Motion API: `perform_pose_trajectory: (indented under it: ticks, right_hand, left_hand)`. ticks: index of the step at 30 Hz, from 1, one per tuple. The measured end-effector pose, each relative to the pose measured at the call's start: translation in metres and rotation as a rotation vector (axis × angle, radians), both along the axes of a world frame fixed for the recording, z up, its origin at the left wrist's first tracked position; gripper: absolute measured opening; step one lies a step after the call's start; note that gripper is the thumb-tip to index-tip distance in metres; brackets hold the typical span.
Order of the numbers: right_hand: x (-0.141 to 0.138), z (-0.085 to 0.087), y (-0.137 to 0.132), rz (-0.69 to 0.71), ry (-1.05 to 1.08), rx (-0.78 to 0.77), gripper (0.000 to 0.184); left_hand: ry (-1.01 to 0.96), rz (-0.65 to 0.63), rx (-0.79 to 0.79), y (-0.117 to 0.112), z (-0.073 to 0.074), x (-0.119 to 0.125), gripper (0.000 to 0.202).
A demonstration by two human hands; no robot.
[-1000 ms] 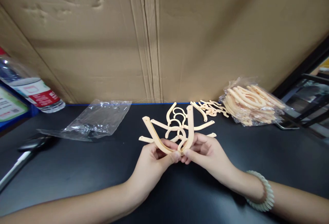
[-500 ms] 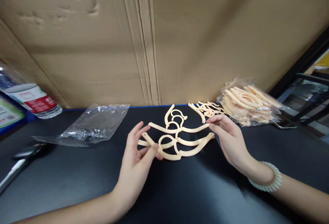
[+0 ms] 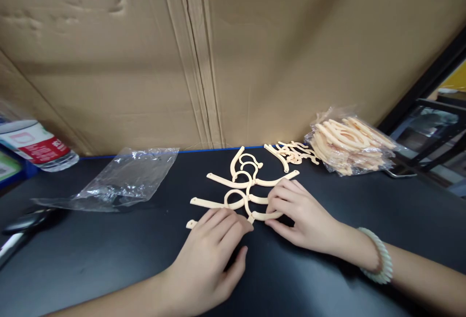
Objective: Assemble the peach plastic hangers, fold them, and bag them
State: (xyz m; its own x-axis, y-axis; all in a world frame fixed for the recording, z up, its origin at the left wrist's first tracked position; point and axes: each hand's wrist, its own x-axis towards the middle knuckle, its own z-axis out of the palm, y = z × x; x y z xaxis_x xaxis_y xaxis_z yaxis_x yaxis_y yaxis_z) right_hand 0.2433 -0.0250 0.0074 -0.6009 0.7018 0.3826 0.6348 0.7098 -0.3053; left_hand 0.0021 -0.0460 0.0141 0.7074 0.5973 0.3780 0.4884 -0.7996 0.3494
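Beige folding clothes hangers lie partly overlapping on the black tabletop, hooks pointing away from me. My left hand (image 3: 220, 246) is bent over the left arm of the nearest folding hanger (image 3: 268, 215), fingertips near its centre joint and thumb apart from it. That arm's holed tip (image 3: 191, 224) sticks out beyond the fingers. My right hand (image 3: 296, 210) grips the same hanger's right arm between thumb and fingers, hiding its outer end. A middle hanger (image 3: 209, 204) lies just behind, its right arm partly under my right fingers. Farther back is another spread hanger (image 3: 222, 180).
A folded hanger (image 3: 237, 164) and a heap of loose beige parts (image 3: 296, 152) lie at the back. A clear bag of hanger pieces (image 3: 351, 144) stands at right. At left are a flat plastic bag (image 3: 131, 176), a labelled bottle (image 3: 40, 147) and a black-headed utensil (image 3: 31, 221). Cardboard (image 3: 255, 64) walls the back.
My left hand has moved nearer and toward the hanger's centre, and the left arms have shifted outward. My right hand has come left and down from an arm tip onto the nearest hanger's right arm.
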Motion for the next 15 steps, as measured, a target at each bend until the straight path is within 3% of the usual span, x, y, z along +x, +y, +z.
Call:
perform_pose_trajectory:
  ticks: [5,15]
  right_hand:
    - [0.003,-0.004,0.004,-0.062,0.04,-0.003,0.005]
    - [0.011,-0.004,0.016,-0.245,0.024,0.025,0.009]
  left_hand:
    - [0.125,0.042,0.039,0.002,-0.003,-0.002,0.032]
    - [0.293,0.064,-0.035,0.007,-0.009,-0.003,0.05]
